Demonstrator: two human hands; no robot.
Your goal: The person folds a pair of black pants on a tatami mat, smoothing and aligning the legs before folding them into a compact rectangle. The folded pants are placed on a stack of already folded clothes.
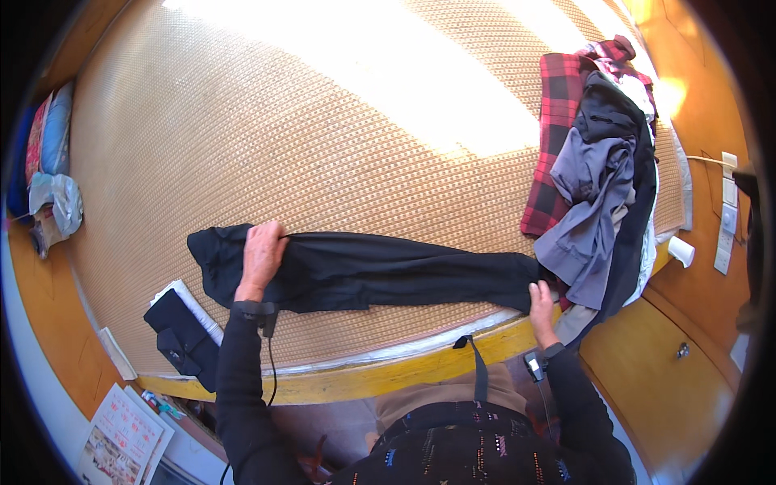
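Note:
A pair of black trousers (388, 273), laid lengthwise in a long narrow shape, lies on a woven mat (339, 188) near the bed's front edge. My left hand (263, 254) grips the black cloth at its upper edge, close to the wider left end. At the narrower right end, my right hand (541, 306) touches the cloth's lower corner; the fingertips are partly hidden, so its grip cannot be told. Just beyond that hand is a pile with a grey garment (594, 182), a red and black plaid garment (553, 145) and dark clothing.
Folded black and white cloths (182, 339) lie left of my left forearm. Bedding (56, 130) and a plastic bag (57, 197) sit at the far left. The yellow bed edge (339, 382) runs before me. A white cup (681, 251) is at the right, near wall sockets.

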